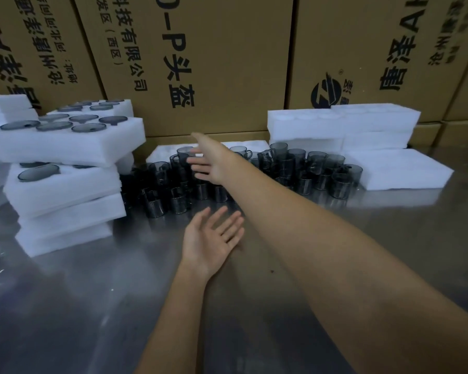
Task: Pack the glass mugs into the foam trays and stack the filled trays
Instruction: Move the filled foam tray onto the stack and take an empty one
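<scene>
On the table (65, 306), stacked trays (62, 168) at left hold mugs, loose mugs (295, 168) crowd the middle, and both grips, left (210, 240) and right (210, 164), are wide and hold nothing.

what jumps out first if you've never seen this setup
A crowd of smoky glass mugs stands mid-table, with the right hand stretched open above them. At left leans a stack of filled foam trays; empty foam trays are piled at right against the printed cardboard boxes.
</scene>
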Tool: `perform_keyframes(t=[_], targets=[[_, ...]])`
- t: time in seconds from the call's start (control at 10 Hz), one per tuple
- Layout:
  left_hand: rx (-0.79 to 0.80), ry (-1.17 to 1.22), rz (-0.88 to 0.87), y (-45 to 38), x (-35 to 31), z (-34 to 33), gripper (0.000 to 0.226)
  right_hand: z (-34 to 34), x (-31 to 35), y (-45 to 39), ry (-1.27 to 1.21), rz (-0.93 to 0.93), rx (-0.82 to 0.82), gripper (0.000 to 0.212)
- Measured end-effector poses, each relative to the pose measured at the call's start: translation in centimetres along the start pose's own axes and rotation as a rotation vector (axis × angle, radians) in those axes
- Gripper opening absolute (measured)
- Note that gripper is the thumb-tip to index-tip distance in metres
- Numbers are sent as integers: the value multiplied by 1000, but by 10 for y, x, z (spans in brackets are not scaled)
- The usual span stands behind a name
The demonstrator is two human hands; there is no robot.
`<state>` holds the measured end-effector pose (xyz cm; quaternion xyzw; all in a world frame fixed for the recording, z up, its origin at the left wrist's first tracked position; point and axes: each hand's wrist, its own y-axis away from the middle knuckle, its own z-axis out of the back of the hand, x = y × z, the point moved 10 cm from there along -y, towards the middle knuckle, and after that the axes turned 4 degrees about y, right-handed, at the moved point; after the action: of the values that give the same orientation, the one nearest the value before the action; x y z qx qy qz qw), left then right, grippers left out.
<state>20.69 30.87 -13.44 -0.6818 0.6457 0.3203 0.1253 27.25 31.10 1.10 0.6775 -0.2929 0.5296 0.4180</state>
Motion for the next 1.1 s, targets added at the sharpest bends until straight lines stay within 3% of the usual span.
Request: perform_keyframes(t=[0.1,0.2,0.4,0.5,0.6,0.7,0.8,0.9,1.1], targets=[[13,-40,-33,2,2,-8,42,74,-15,5,26,2,-114,40],[-16,-225,-157,0,2,-16,33,156,-30,20,80,25,-311,33],[50,-841,-361,-3,43,-70,17,322,-45,69,334,83,-837,19],[94,-1288,-529,-17,64,-100,17,374,-46,94,435,108,-979,19],[145,-1695,-622,-36,81,-126,22,411,-47,97,503,142,-998,22],[122,-1905,-640,-54,87,-140,23,437,-46,75,711,60,-876,34],[72,-1943,-688,-67,84,-144,18,459,-39,51,920,11,-783,54],[36,-1950,-724,-75,81,-141,12,478,-48,37,1171,-58,-747,60],[19,-1952,-714,-76,81,-141,10,479,-43,52,1317,138,-917,30]])
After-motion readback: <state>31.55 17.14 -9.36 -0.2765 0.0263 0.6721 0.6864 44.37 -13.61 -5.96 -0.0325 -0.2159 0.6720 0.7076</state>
